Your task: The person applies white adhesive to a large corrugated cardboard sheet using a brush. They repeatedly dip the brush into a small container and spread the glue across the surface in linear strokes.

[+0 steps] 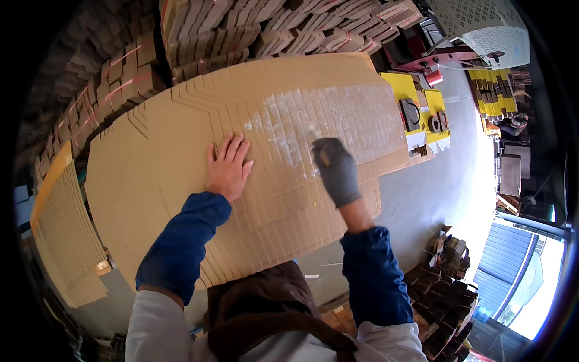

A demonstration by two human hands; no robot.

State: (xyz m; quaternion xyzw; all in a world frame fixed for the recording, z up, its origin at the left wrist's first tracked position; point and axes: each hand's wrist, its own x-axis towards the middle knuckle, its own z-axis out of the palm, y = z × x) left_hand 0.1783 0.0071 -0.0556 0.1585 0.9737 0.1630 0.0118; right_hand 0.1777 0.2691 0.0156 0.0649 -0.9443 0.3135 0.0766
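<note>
A fanned stack of flat brown cardboard sheets (181, 133) lies in front of me, its edges overlapping in steps. My left hand (228, 166) is bare and rests palm down on the sheets, its fingers stretched out. In a dark grey glove, my right hand (336, 172) is closed round a small brush (313, 130), whose pale tip is blurred over the stepped edges. A whitish, glossy smear (286, 136) covers the strips around the brush and further right.
Bundled cardboard (211, 30) is stacked high behind the sheets. Yellow boxes (416, 108) at the right carry dark tape rolls (434, 124). More layered cardboard (63, 229) stands at the left. Dark stacked pieces (443, 301) sit on the grey floor (422, 193) at lower right.
</note>
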